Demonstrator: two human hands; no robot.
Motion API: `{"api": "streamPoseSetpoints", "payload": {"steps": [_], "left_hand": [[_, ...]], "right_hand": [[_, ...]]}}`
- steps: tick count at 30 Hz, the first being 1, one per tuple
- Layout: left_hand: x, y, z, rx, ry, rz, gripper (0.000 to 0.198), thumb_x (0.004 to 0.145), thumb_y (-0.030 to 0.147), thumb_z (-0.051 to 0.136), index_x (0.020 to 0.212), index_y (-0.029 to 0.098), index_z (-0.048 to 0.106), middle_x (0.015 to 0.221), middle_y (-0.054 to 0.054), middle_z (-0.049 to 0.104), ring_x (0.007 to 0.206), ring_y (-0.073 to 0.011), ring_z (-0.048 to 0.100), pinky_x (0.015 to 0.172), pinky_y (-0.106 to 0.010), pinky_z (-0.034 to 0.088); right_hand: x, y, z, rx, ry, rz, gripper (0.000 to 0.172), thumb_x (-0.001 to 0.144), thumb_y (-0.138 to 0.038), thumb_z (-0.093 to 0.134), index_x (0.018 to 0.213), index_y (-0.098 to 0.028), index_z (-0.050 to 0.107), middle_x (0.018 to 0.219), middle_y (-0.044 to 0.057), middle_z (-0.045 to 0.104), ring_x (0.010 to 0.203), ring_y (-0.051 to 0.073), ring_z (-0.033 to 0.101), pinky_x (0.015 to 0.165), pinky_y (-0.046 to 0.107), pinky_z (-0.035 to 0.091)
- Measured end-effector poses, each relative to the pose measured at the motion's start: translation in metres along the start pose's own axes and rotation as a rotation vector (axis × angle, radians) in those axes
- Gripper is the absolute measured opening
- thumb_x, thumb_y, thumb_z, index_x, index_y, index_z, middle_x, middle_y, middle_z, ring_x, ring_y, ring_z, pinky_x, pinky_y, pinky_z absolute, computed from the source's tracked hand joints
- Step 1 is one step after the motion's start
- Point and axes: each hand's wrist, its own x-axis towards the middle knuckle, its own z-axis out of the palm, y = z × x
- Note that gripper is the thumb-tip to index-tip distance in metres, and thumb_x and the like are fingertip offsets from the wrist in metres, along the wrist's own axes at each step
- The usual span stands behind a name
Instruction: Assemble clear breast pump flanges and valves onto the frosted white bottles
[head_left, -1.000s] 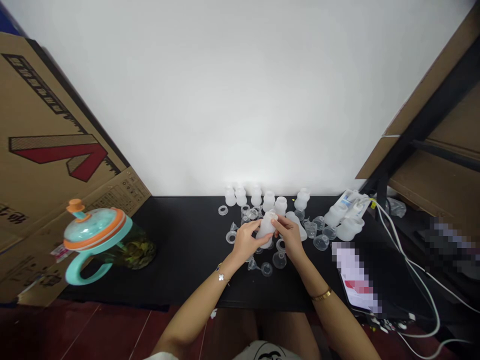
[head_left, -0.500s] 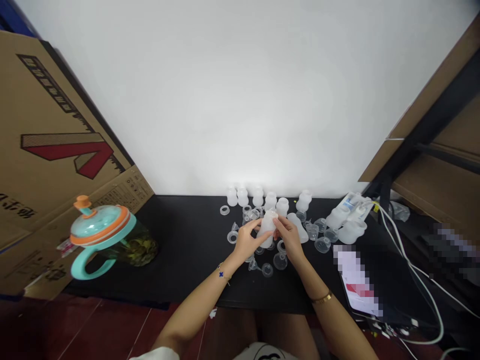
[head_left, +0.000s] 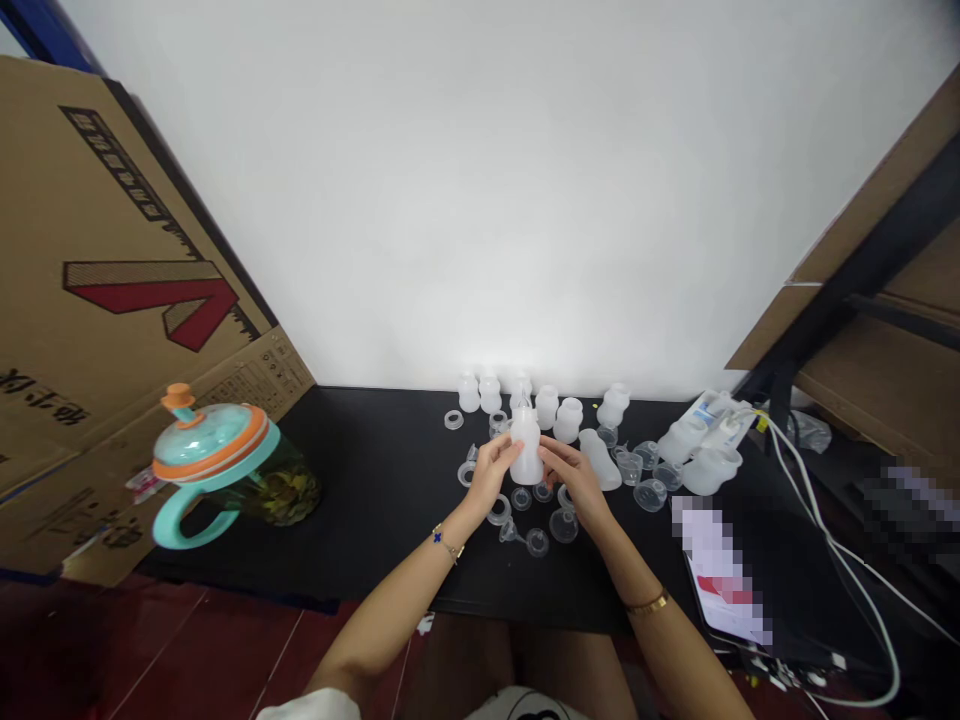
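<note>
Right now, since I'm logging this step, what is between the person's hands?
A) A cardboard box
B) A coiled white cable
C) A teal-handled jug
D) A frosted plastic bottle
D. The frosted plastic bottle stands upright between the left hand and the right hand.

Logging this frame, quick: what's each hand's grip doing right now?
Left hand: grip closed, holding the bottle.
Right hand: grip closed, holding the same bottle from the other side.
</note>
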Motion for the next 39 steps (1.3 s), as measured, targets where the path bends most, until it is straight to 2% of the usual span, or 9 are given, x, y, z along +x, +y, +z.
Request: {"api": "streamPoseSetpoints", "payload": {"steps": [7, 20, 27, 29, 30, 33, 36, 37, 39], "left_hand": [[-0.001, 0.004, 0.001, 0.061, 0.013, -0.019, 0.049, 0.081, 0.057, 0.068, 0.106, 0.016, 0.076, 0.091, -0.007, 0.076, 0.081, -0.023, 0.067, 0.071, -0.031, 0.052], [-0.002, 0.004, 0.001, 0.043, 0.002, -0.029, 0.047, 0.081, 0.056, 0.068, 0.102, 0.015, 0.075, 0.085, -0.005, 0.073, 0.075, -0.0189, 0.063, 0.067, -0.027, 0.048], [-0.001, 0.002, 0.001, 0.021, 0.009, -0.037, 0.047, 0.081, 0.054, 0.069, 0.105, 0.014, 0.074, 0.088, -0.006, 0.073, 0.081, -0.0212, 0.064, 0.071, -0.028, 0.049], [-0.001, 0.0, 0.001, 0.027, 0.014, -0.047, 0.049, 0.081, 0.056, 0.069, 0.107, 0.014, 0.073, 0.092, -0.007, 0.074, 0.083, -0.0222, 0.065, 0.073, -0.029, 0.05], [-0.001, -0.001, 0.0, 0.03, 0.019, -0.05, 0.05, 0.08, 0.056, 0.069, 0.107, 0.015, 0.073, 0.094, -0.007, 0.074, 0.084, -0.0224, 0.065, 0.073, -0.029, 0.05], [-0.001, -0.002, -0.001, 0.037, 0.032, -0.042, 0.049, 0.08, 0.057, 0.069, 0.105, 0.015, 0.074, 0.093, -0.007, 0.074, 0.083, -0.0218, 0.065, 0.073, -0.029, 0.049], [-0.001, -0.002, -0.001, 0.036, 0.031, -0.033, 0.048, 0.08, 0.056, 0.069, 0.104, 0.015, 0.074, 0.092, -0.007, 0.074, 0.083, -0.022, 0.065, 0.072, -0.029, 0.049], [-0.001, -0.001, 0.0, 0.032, 0.028, -0.031, 0.047, 0.08, 0.056, 0.069, 0.104, 0.015, 0.074, 0.092, -0.007, 0.074, 0.084, -0.0223, 0.066, 0.072, -0.029, 0.05], [-0.001, -0.001, 0.0, 0.025, 0.023, -0.029, 0.047, 0.08, 0.054, 0.069, 0.105, 0.015, 0.074, 0.093, -0.007, 0.074, 0.085, -0.0227, 0.066, 0.072, -0.029, 0.05]], "right_hand": [[0.0, 0.002, -0.001, -0.006, 0.003, 0.001, 0.052, 0.073, -0.051, 0.078, 0.112, -0.016, 0.076, 0.063, 0.002, 0.066, 0.052, 0.014, 0.053, 0.045, 0.025, 0.043], [0.0, 0.002, 0.0, 0.006, 0.002, 0.0, 0.053, 0.071, -0.052, 0.079, 0.11, -0.016, 0.076, 0.06, 0.001, 0.065, 0.052, 0.014, 0.055, 0.045, 0.024, 0.043], [-0.001, -0.001, -0.001, -0.087, 0.015, -0.047, 0.054, 0.074, -0.055, 0.075, 0.11, -0.015, 0.075, 0.061, 0.002, 0.064, 0.053, 0.015, 0.054, 0.047, 0.027, 0.043], [-0.001, -0.004, -0.006, -0.203, 0.092, -0.121, 0.051, 0.078, -0.056, 0.07, 0.11, -0.016, 0.075, 0.067, 0.003, 0.067, 0.056, 0.016, 0.055, 0.051, 0.028, 0.044], [-0.001, -0.006, -0.009, -0.29, 0.173, -0.17, 0.05, 0.08, -0.056, 0.067, 0.111, -0.017, 0.074, 0.07, 0.004, 0.068, 0.057, 0.017, 0.055, 0.053, 0.028, 0.045], [0.001, -0.011, -0.025, -0.643, 0.433, -0.352, 0.045, 0.089, -0.052, 0.056, 0.115, -0.019, 0.071, 0.102, 0.009, 0.072, 0.071, 0.02, 0.06, 0.067, 0.033, 0.05], [0.005, -0.016, -0.046, -1.01, 0.624, -0.373, 0.04, 0.093, -0.038, 0.046, 0.119, -0.017, 0.069, 0.126, 0.011, 0.067, 0.097, 0.025, 0.062, 0.091, 0.039, 0.046], [0.006, -0.017, -0.053, -1.095, 0.666, -0.36, 0.039, 0.093, -0.033, 0.045, 0.119, -0.016, 0.069, 0.128, 0.012, 0.066, 0.105, 0.027, 0.061, 0.095, 0.04, 0.044], [0.007, -0.019, -0.065, -1.209, 0.744, -0.304, 0.039, 0.093, -0.027, 0.045, 0.121, -0.015, 0.068, 0.13, 0.013, 0.065, 0.11, 0.028, 0.06, 0.096, 0.039, 0.042]]}}
